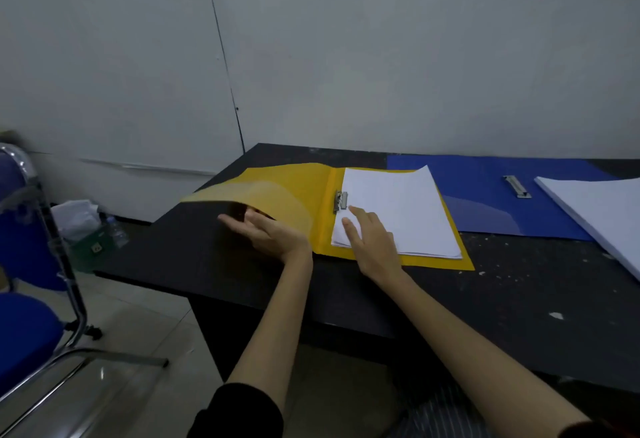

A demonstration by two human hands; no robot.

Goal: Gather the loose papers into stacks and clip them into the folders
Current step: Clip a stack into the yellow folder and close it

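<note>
1. Papers and folders lie on a black table [519,299] pushed against a pale wall [381,39]; its left edge drops to tiled floor [145,326], with bare dark tabletop along the near side.
2. One blue chair [27,330] with a chrome frame stands left of the table, well apart from it.
3. Two folders lie open side by side. The blue folder [485,202] sits at the far right, running out of view, its metal clip [516,186] uncovered and one thick white paper stack [599,216] overlapping its right part.
4. The yellow folder [311,195] lies near the table's left corner, a white paper stack [398,209] on its right half, held under its metal clip [341,201] at the spine.
5. Its left cover [263,191] is raised off the table, blurred.
6. The left hand [266,233] is under that cover, fingers curled at its edge, lifting it.
7. The right hand [372,242] rests relaxed on the clipped stack, fingers straight, pressing near the clip.
</note>
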